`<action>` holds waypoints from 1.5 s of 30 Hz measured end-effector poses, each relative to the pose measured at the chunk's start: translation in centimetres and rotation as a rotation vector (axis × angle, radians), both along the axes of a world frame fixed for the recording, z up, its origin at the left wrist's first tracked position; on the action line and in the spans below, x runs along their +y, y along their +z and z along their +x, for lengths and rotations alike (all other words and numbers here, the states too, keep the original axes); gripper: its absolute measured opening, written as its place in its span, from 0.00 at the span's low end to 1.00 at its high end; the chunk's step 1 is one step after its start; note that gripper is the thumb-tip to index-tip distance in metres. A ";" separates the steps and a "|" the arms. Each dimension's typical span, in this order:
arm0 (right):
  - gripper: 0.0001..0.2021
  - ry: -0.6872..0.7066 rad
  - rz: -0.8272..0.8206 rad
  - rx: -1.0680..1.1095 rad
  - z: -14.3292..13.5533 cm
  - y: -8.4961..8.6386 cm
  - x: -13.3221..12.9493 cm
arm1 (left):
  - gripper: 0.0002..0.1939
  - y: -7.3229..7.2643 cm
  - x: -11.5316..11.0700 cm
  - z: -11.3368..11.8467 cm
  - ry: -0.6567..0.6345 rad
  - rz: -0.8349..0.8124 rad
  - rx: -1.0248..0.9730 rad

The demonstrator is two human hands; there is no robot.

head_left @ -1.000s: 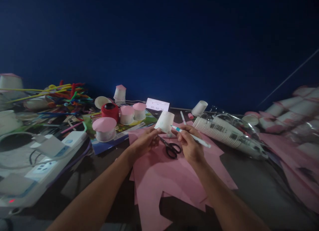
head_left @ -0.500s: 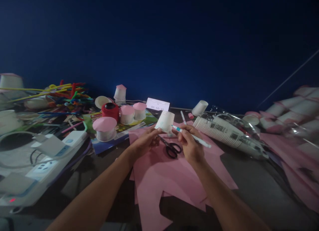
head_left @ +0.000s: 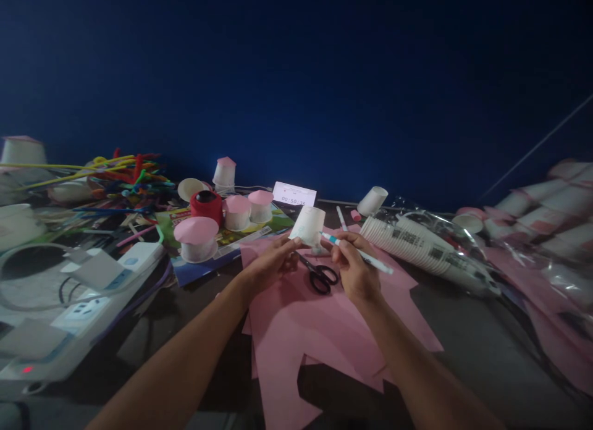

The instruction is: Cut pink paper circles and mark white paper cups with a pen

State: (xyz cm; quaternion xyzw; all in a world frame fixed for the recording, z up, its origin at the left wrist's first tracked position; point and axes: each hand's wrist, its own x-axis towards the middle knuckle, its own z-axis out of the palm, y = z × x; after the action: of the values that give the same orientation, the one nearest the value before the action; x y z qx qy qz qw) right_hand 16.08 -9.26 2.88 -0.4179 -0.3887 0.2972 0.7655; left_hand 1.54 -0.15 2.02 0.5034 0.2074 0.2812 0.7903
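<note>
A white paper cup (head_left: 309, 223) stands upside down, with my left hand (head_left: 277, 257) closed on its lower left edge. Faint greenish marks show low on the cup's side. My right hand (head_left: 356, 266) grips a white marker (head_left: 374, 262) with a blue band, its tip close to the cup's right side; whether it touches I cannot tell. Between the hands, black-handled scissors (head_left: 321, 278) lie on cut pink paper (head_left: 296, 325), their blades partly hidden under my left hand and the cup.
Pink-topped cups (head_left: 196, 232) and a red roll (head_left: 206, 209) stand on a colourful booklet at left. Beyond them lie pipe cleaners (head_left: 139, 170) and a white power strip (head_left: 78, 312). A lit timer (head_left: 294, 194) stands behind. At right lies a sleeve of stacked cups (head_left: 412, 244).
The timer display has advanced by a second. The view has shifted very slightly; both hands, the cup and the marker keep nearly the same positions.
</note>
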 end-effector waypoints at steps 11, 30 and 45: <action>0.03 0.000 -0.003 -0.012 0.0 -0.1 0.0 | 0.18 -0.1 0.1 0.0 0.004 -0.019 -0.018; 0.05 -0.044 -0.042 -0.089 0.0 0.3 -0.1 | 0.20 0.1 0.0 0.0 0.007 0.020 -0.007; 0.05 -0.057 -0.100 -0.112 0.1 0.1 -0.3 | 0.19 0.3 -0.2 0.1 0.034 -0.017 0.006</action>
State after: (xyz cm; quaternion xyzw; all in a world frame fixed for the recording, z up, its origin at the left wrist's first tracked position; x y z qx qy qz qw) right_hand 16.22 -9.53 2.94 -0.4824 -0.4037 0.2706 0.7287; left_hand 1.64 -0.31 2.32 0.4939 0.2207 0.2914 0.7890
